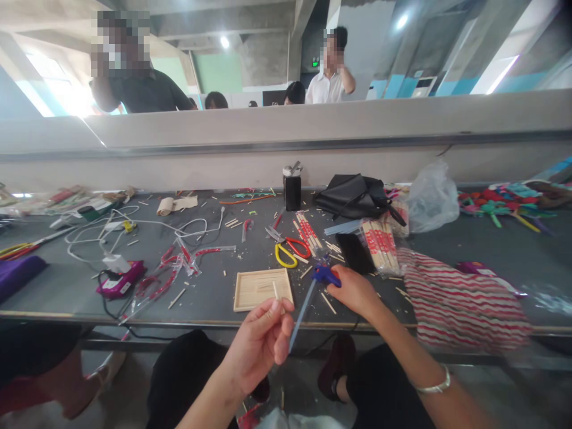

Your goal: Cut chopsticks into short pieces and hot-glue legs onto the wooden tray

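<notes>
My left hand (263, 333) is closed in a pinch on a short wooden stick (276, 290), which points upward just over the near right corner of a shallow wooden tray made of sticks (263, 273). To the right, my right hand (353, 290) grips a blue glue gun (325, 274) just above the table. A long translucent glue stick (302, 313) pokes out of the gun's back and slopes down toward the table edge. Beyond the gun lie scissors with one yellow and one red handle (286, 255).
Packs of wooden sticks (381, 245), a black phone (355, 252) and a striped cloth (460, 301) lie to the right. Left are plastic wrappers (179, 259), white cables (152, 222) and a purple power strip (120, 279). A black bag (353, 195) rests at the back. People stand beyond the partition.
</notes>
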`<state>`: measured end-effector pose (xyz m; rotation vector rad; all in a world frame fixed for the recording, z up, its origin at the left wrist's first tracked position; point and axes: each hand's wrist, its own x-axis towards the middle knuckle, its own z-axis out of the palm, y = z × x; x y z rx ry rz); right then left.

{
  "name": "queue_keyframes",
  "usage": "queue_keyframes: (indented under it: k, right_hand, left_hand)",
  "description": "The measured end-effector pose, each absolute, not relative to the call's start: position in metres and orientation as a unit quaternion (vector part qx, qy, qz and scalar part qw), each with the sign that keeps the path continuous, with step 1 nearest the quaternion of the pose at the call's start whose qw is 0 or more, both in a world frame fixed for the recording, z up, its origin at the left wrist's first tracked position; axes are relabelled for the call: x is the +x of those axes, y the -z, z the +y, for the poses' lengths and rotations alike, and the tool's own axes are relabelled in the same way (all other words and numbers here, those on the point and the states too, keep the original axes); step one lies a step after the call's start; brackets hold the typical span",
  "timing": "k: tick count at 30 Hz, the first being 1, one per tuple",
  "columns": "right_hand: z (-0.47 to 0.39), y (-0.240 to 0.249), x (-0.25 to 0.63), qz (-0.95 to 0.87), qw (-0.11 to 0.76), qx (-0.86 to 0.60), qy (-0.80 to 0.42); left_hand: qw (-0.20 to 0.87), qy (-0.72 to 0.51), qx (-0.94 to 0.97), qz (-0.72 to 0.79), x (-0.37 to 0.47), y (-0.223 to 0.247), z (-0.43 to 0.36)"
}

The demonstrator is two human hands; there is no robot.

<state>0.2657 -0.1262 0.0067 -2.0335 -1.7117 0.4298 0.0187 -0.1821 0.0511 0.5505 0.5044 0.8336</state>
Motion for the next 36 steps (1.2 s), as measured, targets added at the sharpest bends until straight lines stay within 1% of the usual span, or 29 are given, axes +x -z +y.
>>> queue_keyframes:
  k: [5, 9, 13, 15, 17, 19, 22, 23, 27, 32, 34, 36]
  right_hand:
    - [-0.132, -0.006, 0.282, -0.530, 0.393, -0.706, -0.257]
    - [-0.154, -0.017, 0.291, -0.447, 0.525, -0.622, -0.372]
    - [-0.182, -0.039, 0.284, -0.391, 0.605, -0.532, -0.445]
    - [-0.198, -0.052, 0.273, -0.315, 0.652, -0.454, -0.520]
    - [-0.215, -0.065, 0.260, -0.336, 0.642, -0.443, -0.529]
    - [-0.233, -0.074, 0.246, -0.396, 0.599, -0.474, -0.510]
    - [-0.255, -0.081, 0.226, -0.460, 0.521, -0.578, -0.428]
    - [-0.259, -0.081, 0.220, -0.469, 0.506, -0.605, -0.398]
    - [-0.261, -0.081, 0.206, -0.508, 0.514, -0.610, -0.323]
    - [-0.252, -0.087, 0.201, -0.524, 0.517, -0.595, -0.323]
    - [-0.252, -0.088, 0.201, -0.514, 0.517, -0.605, -0.321]
    - [-0.254, -0.088, 0.201, -0.502, 0.512, -0.621, -0.317]
  left_hand:
    - [0.848, -0.406, 0.241, 0.241, 0.017, -0.056, -0.178]
    - [0.850, -0.412, 0.227, 0.236, 0.016, -0.058, -0.177]
    - [0.853, -0.425, 0.214, 0.215, 0.016, -0.061, -0.178]
    - [0.858, -0.426, 0.207, 0.200, 0.017, -0.061, -0.180]
    - [0.863, -0.423, 0.200, 0.189, 0.019, -0.061, -0.181]
    - [0.867, -0.421, 0.197, 0.182, 0.021, -0.061, -0.183]
    - [0.871, -0.413, 0.200, 0.175, 0.024, -0.062, -0.185]
    - [0.872, -0.411, 0.201, 0.175, 0.025, -0.062, -0.186]
    - [0.872, -0.405, 0.204, 0.184, 0.025, -0.067, -0.189]
    - [0.862, -0.407, 0.224, 0.202, 0.023, -0.070, -0.192]
    - [0.843, -0.412, 0.256, 0.234, 0.023, -0.071, -0.193]
    - [0.786, -0.431, 0.327, 0.298, 0.023, -0.072, -0.193]
